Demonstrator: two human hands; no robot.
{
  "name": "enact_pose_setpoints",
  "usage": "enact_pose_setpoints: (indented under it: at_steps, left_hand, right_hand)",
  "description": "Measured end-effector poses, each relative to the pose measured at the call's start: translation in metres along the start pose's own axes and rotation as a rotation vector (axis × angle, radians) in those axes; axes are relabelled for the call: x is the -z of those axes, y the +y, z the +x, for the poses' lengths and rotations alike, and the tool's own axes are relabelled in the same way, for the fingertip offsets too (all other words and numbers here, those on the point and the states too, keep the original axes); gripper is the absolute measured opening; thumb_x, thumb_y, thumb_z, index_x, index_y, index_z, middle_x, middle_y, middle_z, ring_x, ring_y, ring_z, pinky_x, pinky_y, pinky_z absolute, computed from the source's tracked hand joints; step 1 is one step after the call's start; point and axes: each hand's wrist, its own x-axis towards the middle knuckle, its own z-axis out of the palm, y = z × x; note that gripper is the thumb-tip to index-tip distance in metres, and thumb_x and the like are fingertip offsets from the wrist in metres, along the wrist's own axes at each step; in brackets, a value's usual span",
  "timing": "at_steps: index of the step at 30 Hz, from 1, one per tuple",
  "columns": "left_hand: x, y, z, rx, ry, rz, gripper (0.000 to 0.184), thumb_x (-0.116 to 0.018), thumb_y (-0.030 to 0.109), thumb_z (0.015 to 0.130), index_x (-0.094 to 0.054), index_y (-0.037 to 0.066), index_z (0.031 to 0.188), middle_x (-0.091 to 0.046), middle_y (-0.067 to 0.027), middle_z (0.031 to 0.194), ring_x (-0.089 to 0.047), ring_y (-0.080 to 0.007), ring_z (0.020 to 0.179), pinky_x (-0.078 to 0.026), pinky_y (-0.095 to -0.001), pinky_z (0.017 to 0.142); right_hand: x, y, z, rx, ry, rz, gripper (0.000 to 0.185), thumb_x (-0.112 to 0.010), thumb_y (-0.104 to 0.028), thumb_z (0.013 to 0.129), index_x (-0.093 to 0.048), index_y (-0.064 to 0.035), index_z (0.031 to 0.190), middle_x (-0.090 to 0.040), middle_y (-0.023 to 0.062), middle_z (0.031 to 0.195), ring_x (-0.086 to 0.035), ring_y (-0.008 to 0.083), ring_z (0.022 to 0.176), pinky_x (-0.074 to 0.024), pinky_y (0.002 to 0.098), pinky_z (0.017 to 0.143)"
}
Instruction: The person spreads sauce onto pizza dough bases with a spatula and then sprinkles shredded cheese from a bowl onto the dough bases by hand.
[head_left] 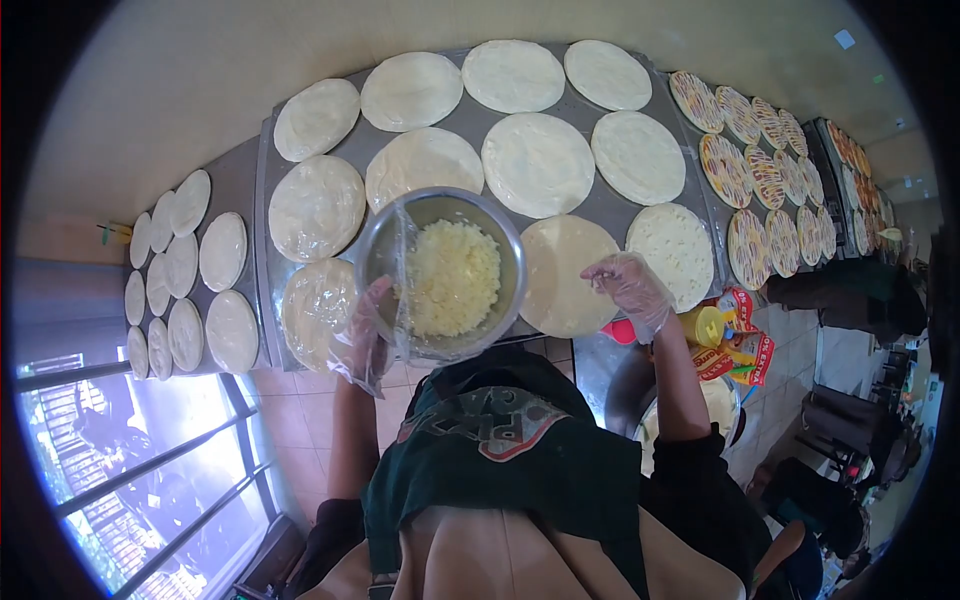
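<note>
My left hand (372,335), in a clear plastic glove, grips the near left rim of a metal bowl (518,265). Grated pale cheese (458,280) lies in the bowl, and a strip of clear plastic hangs over its left side. My right hand (637,288), gloved too, hovers at the right edge of a bare round dough base (565,285). Its fingers are bunched together; what they hold, if anything, is too small to make out. Just beyond it, another dough base (675,245) has pale bits scattered over it.
Rows of dough bases (538,165) cover the dark table (470,125). More bases (228,250) lie on the left table. Topped pizzas (750,240) fill the right one. Red-yellow packets (750,355) and a yellow tub (706,326) stand near my right forearm. People are at far right.
</note>
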Motion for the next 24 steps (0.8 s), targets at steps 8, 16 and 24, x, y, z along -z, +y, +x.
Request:
enact_pose_setpoints:
  at_steps: [8, 16, 24]
  left_hand:
    - [0.012, 0.014, -0.004, -0.092, 0.088, -0.12, 0.047, -0.057, 0.027, 0.084, -0.044, 0.001, 0.12, -0.058, -0.0115, 0.103, -0.06, -0.0215, 0.088, -0.051, -0.0323, 0.077]
    - [0.002, 0.017, -0.018, -0.148, 0.081, -0.103, 0.047, -0.056, 0.026, 0.084, -0.042, 0.001, 0.121, -0.058, -0.0121, 0.103, -0.06, -0.0213, 0.088, -0.051, -0.0317, 0.076]
    - [-0.002, 0.016, -0.023, -0.164, 0.123, -0.121, 0.045, -0.057, 0.024, 0.084, -0.043, 0.001, 0.12, -0.058, -0.0115, 0.103, -0.06, -0.0203, 0.088, -0.051, -0.0306, 0.076]
  right_hand:
    - [-0.013, 0.02, 0.003, 0.183, 0.05, 0.094, 0.013, -0.058, -0.008, 0.078, -0.065, -0.0032, 0.088, -0.061, 0.0063, 0.073, -0.056, 0.0148, 0.068, -0.0458, 0.0279, 0.063]
    - [-0.019, -0.022, 0.035, 0.183, -0.092, -0.326, 0.016, -0.056, -0.013, 0.08, -0.065, -0.0041, 0.09, -0.062, 0.0126, 0.079, -0.059, 0.0232, 0.074, -0.0459, 0.033, 0.068]
    - [-0.007, -0.001, 0.064, 0.362, 0.071, -0.464, 0.015, -0.058, -0.007, 0.075, -0.065, -0.0025, 0.087, -0.06, 0.0125, 0.07, -0.058, 0.0234, 0.067, -0.0458, 0.0334, 0.063]
